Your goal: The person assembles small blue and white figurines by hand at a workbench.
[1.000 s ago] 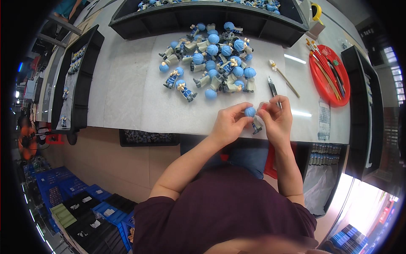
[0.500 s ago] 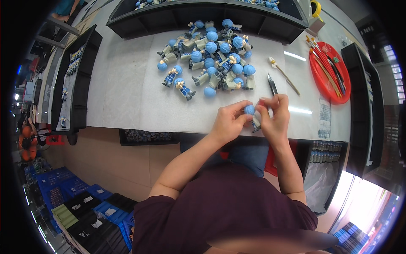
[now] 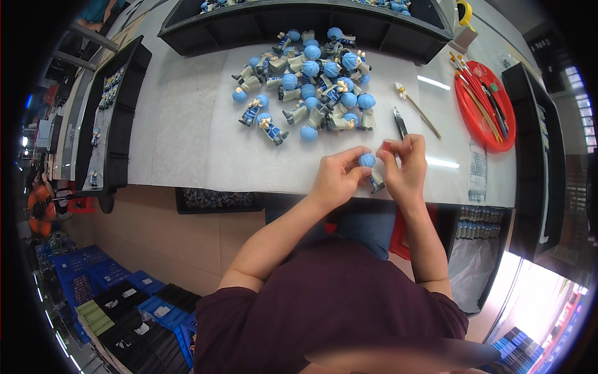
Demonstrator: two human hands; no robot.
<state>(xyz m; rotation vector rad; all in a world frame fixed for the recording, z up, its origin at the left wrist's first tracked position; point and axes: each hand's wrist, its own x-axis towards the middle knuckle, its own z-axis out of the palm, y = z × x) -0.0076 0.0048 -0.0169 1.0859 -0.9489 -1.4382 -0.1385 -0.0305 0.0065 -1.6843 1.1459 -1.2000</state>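
Near the table's front edge, my left hand (image 3: 335, 179) pinches a small figurine (image 3: 367, 160) by its blue ribbed head. The figurine's legs and dark shoes point down toward the right. Just right of it, my right hand (image 3: 407, 169) is closed, thumb against fingers, on a small red piece (image 3: 387, 146). The kind of that piece is too small to make out. A narrow gap separates this hand from the figurine. Beyond the right hand lies a black-handled tool (image 3: 400, 123) with a pointed metal tip, its lower end partly hidden by the fingers.
A heap of blue-headed figurines (image 3: 308, 132) lies in the table's middle. Behind it stands a long black tray (image 3: 299, 23). A wooden stick with a white wrapped end (image 3: 418, 111) lies right, beside a red oval dish (image 3: 461, 103) of brushes. Black trays flank both sides.
My right hand has drawn slightly away from the figurine, so more of its body shows. The left hand keeps its hold in nearly the same place.
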